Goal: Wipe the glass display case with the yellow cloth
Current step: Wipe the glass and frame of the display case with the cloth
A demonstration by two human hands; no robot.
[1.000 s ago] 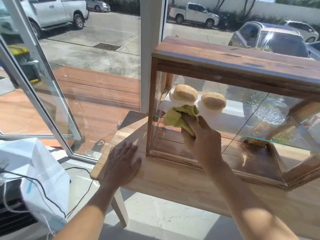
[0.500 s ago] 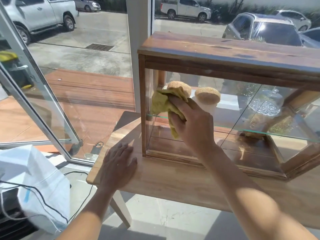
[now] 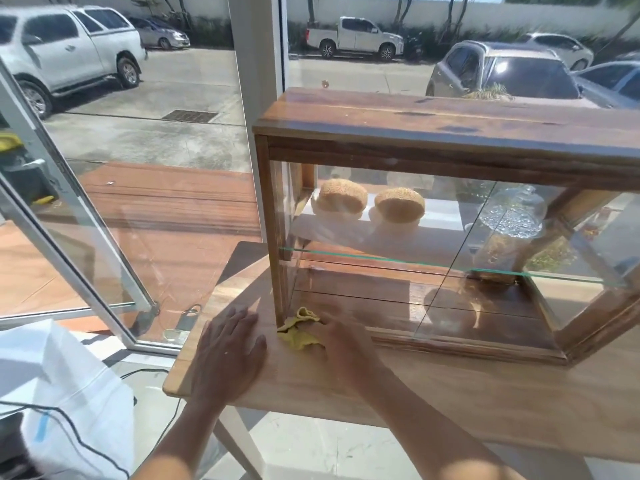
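1. At the lower left corner of the glass display case (image 3: 450, 258), the right hand (image 3: 341, 344) presses the yellow cloth (image 3: 300, 330) against the foot of the front pane, where glass meets the wooden base rail; the cloth is bunched under the fingers and palm, its loose folds spilling out toward 9 o'clock of the hand. Whether the fingers are curled round the cloth or lie flat on it I cannot tell, as the hand is blurred
2. That low position reads as the bottom of a wiping stroke on the left part of the pane; most of the glass toward 3 o'clock appears not yet reached
3. The left hand (image 3: 228, 355) lies flat, fingers spread, on the surface (image 3: 450, 393) just beside the cloth at its 9 o'clock; it holds nothing and looks placed to brace the body while the other arm reaches
4. Inside the case, on the glass shelf at 12 o'clock of the cloth, sit two round buns (image 3: 370, 204); a clear embossed container (image 3: 509, 216) stands farther toward 2 o'clock
5. The surface is a pale wooden top on white legs, the case standing near its left end
6. At 10 o'clock an open glass door (image 3: 79, 216) gives onto a wooden deck and a car park with parked cars; at 8 o'clock lies a white bag (image 3: 69, 403) crossed by a dark cable
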